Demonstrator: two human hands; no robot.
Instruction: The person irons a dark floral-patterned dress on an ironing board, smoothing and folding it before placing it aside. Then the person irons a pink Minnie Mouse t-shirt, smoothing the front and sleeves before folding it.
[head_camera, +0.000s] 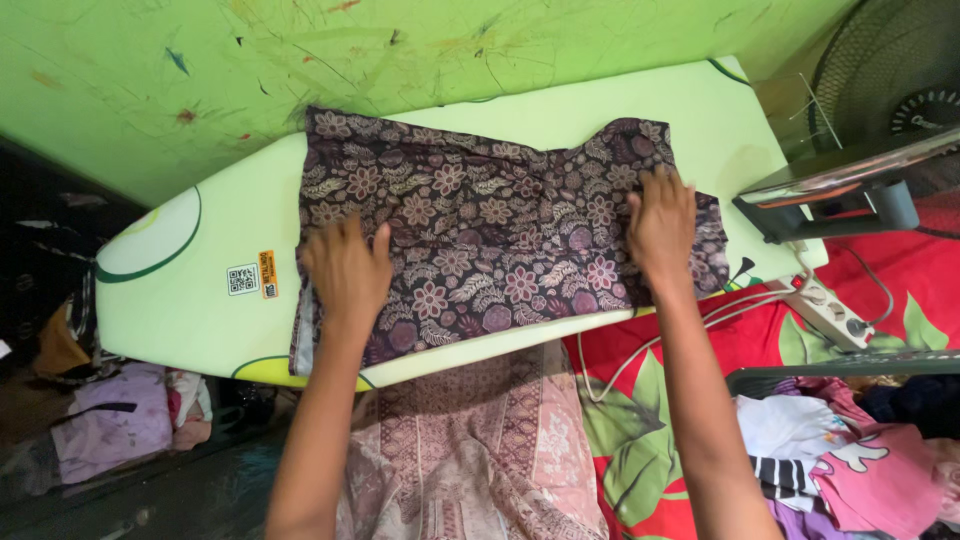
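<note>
Hands press flat on a dark floral batik garment (490, 240) spread across a pale green ironing board (200, 270), seen from the head camera looking down. The garment's long axis runs along the board, rising slightly toward the board's wide end. Left hand (348, 268) lies palm down on the cloth toward the board's narrow, rounded end, fingers spread and straight, gripping nothing. Right hand (661, 226) lies palm down near the garment's other end, fingers likewise straight and a little apart, tips pointing toward the board's far edge. Both hands are in contact with the cloth, and neither is clearly nearer its middle.

Off the board's wide end an iron (830, 185) rests (its soleplate is not shown clearly), and a white power strip (832, 312) lies below that end on a red leaf-print sheet (640, 420). A pink patterned cloth (470, 450) hangs under the board's near edge. A pile of clothes (850, 450) sits beyond the sheet, and a black fan (890, 70) stands behind the iron.
</note>
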